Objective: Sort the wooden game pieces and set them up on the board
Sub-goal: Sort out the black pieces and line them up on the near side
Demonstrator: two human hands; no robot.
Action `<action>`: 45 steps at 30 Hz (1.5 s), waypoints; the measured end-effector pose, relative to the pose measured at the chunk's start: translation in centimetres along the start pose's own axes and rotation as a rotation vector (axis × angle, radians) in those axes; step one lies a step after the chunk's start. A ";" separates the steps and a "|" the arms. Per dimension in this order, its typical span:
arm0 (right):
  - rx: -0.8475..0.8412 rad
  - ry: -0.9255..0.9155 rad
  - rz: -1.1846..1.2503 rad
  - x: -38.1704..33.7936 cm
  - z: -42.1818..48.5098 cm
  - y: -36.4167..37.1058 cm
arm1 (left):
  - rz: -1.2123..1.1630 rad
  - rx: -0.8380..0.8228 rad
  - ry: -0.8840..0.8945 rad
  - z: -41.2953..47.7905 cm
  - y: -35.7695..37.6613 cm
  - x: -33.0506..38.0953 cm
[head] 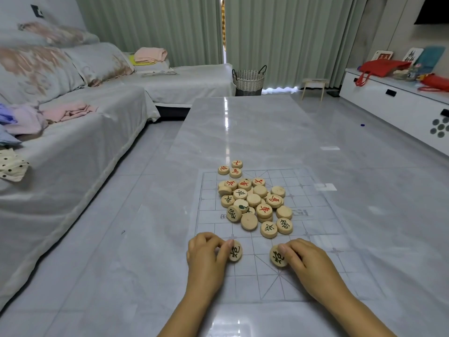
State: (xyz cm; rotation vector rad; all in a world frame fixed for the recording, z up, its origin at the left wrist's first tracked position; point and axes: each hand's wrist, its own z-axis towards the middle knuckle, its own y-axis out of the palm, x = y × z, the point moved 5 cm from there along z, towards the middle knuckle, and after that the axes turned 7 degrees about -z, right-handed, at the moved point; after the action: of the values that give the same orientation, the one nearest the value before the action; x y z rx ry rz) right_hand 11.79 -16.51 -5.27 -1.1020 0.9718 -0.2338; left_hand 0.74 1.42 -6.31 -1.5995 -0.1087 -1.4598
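A clear plastic board (313,239) with a printed grid lies on the glossy grey table. In its middle sits a heap of several round wooden pieces (255,203) with red or dark characters, some face down. Three red-marked pieces (232,168) lie just beyond the board's far left corner. My left hand (206,251) pinches a dark-marked piece (236,251) on the board's near left. My right hand (308,261) pinches another dark-marked piece (277,256) near the diagonal lines at the near side.
The table (243,122) stretches away ahead. A covered sofa (73,142) with folded clothes runs along the left. A woven basket (248,81) and a small stool (313,87) stand by the curtains. A white cabinet (398,103) with red bags is at the right.
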 end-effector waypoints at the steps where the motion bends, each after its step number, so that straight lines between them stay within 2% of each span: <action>1: 0.001 0.012 -0.023 0.2 0.1 0.1 | 0.047 -0.002 -0.014 0.3 -0.1 0.0; 3: 0.025 0.025 -0.040 0.4 0.1 0.3 | 0.086 0.013 -0.019 0.7 -0.3 -0.1; 9: 0.087 0.031 -0.058 0.3 0.2 0.5 | -0.079 -0.039 0.042 0.1 -0.9 -0.5; 13: 0.070 0.014 -0.097 -0.5 0.4 0.1 | 0.105 -0.097 0.163 -0.5 0.0 0.0; 16: 0.111 -0.099 -0.168 -2.6 1.9 -0.2 | 0.220 -0.109 0.282 -0.7 0.6 0.4; 19: 0.116 -0.195 -0.260 -4.8 4.3 0.7 | 0.188 -0.067 0.333 -0.7 0.6 0.4; 25: 0.096 -0.194 -0.503 -6.0 7.0 2.0 | 0.166 -0.048 0.338 -0.8 0.4 0.2; 27: 0.137 -0.175 -0.414 -5.7 6.9 1.2 | 0.183 -0.061 0.327 -0.8 0.3 0.3; 29: 0.154 -0.073 -0.186 -4.5 6.2 -0.2 | 0.180 -0.064 0.321 -0.9 0.2 0.4; 32: 0.072 0.106 0.237 -1.8 4.0 -2.0 | 0.215 -0.078 0.335 -1.1 0.2 0.8; 34: 0.007 0.157 0.314 0.0 2.1 -2.4 | 0.243 -0.097 0.381 -1.4 0.6 1.3; 38: 0.014 0.138 0.182 2.6 -0.6 -2.1 | 0.252 -0.175 0.467 -2.8 2.8 3.7; 41: 0.101 0.057 -0.156 3.0 -1.3 -2.2 | 0.377 -0.173 0.587 -3.8 5.3 5.0; 45: -0.042 0.076 -0.177 2.9 -0.9 -1.7 | 0.379 -0.116 0.566 -2.7 5.2 4.7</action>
State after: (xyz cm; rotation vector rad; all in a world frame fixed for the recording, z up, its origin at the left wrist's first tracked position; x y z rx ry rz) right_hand 13.31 -19.70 -5.53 -1.2264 0.9504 -0.4027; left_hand 3.28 -5.67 -5.77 -1.1559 0.5805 -1.5697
